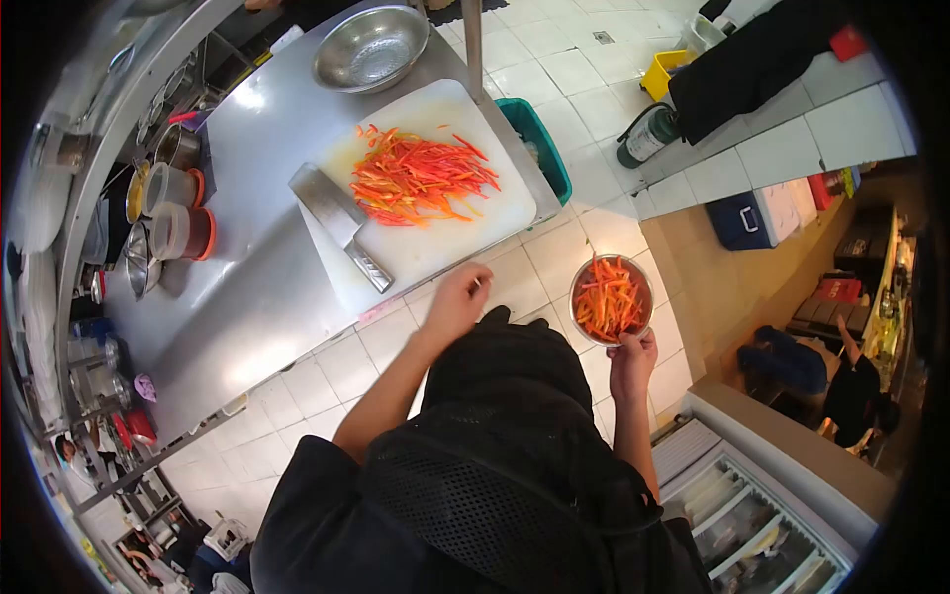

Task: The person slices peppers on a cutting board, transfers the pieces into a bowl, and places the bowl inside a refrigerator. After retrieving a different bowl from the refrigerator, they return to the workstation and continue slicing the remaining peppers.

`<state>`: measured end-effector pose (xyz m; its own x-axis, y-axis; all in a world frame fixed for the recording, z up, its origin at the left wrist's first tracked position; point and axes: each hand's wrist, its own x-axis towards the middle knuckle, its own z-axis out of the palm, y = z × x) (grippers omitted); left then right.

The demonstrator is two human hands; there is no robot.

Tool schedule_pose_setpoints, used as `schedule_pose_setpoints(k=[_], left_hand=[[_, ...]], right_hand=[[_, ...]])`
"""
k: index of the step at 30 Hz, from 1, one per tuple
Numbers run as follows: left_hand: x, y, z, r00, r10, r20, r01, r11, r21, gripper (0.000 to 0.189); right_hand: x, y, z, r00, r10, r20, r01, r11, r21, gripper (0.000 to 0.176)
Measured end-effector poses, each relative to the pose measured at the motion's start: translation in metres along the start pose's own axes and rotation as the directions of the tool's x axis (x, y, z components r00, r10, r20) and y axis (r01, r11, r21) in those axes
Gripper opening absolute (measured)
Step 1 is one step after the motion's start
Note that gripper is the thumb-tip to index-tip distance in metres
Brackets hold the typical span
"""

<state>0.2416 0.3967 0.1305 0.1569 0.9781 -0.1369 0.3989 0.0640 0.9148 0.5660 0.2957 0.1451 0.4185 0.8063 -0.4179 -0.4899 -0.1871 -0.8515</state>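
Sliced red and orange strips point(421, 178) lie in a heap on a white cutting board point(495, 233). A cleaver point(332, 206) with a metal handle rests on the board's left part. My left hand point(457, 300) is beside the board's near edge, fingers curled, and whether they hold anything is hidden. Off to the right, my right hand point(632, 354) grips the rim of a metal bowl point(648, 315) filled with similar strips. This bowl is held above the tiled floor, away from the board.
An empty metal bowl point(371, 49) stands behind the board on the steel table point(252, 213). Containers point(170, 230) line the left side. A teal bin point(539, 148) is beyond the board. A glass-topped unit point(762, 535) is lower right; another person point(853, 396) is far right.
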Motion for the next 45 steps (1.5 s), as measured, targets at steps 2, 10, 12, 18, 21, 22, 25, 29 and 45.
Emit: schedule_pose_setpoints(k=[2,10,12,18,21,22,25,29,45], left_hand=[[0.019,0.015,-0.036,0.981,0.094,-0.169,-0.082,0.994,0.075,0.01],[0.055,-0.004,-0.135,0.922,0.295,-0.251,-0.04,0.717,0.696,0.025],[0.057,-0.004,-0.135,0.928,0.294,-0.23,-0.048,0.705,0.708,0.025],[0.047,-0.009,-0.098,0.936,0.272,-0.225,-0.115,0.837,0.535,0.024],[0.025,-0.013,-0.047,0.979,0.158,-0.125,-0.144,0.983,0.118,0.016],[0.014,-0.01,-0.027,0.993,0.103,-0.065,-0.105,0.994,-0.017,0.019],[-0.026,0.018,0.01,0.958,-0.159,0.239,0.233,0.917,-0.323,0.033],[-0.061,0.024,0.029,0.96,-0.205,0.192,0.262,0.897,-0.355,0.038],[-0.139,-0.068,-0.155,0.385,-0.692,-0.611,-0.189,0.589,-0.786,0.037]], right_hand=[[-0.008,0.008,0.002,0.999,0.051,0.008,-0.051,0.999,0.009,0.014],[-0.023,0.006,0.012,0.995,0.097,-0.018,-0.097,0.995,0.04,0.015],[-0.025,0.0,0.011,0.995,0.081,-0.055,-0.08,0.996,0.03,0.014],[-0.028,0.005,-0.012,0.992,0.066,-0.107,-0.058,0.996,0.071,0.015],[-0.029,0.007,-0.01,0.997,0.047,-0.063,-0.046,0.999,0.017,0.015],[-0.031,0.006,-0.003,0.998,0.053,-0.02,-0.053,0.998,-0.031,0.014],[-0.038,0.001,0.031,0.993,0.085,0.081,-0.075,0.99,-0.117,0.017],[-0.038,0.014,0.054,0.93,0.157,0.333,-0.085,0.972,-0.22,0.018],[-0.073,0.08,-0.137,0.58,0.809,0.09,0.132,0.016,-0.991,0.067]])
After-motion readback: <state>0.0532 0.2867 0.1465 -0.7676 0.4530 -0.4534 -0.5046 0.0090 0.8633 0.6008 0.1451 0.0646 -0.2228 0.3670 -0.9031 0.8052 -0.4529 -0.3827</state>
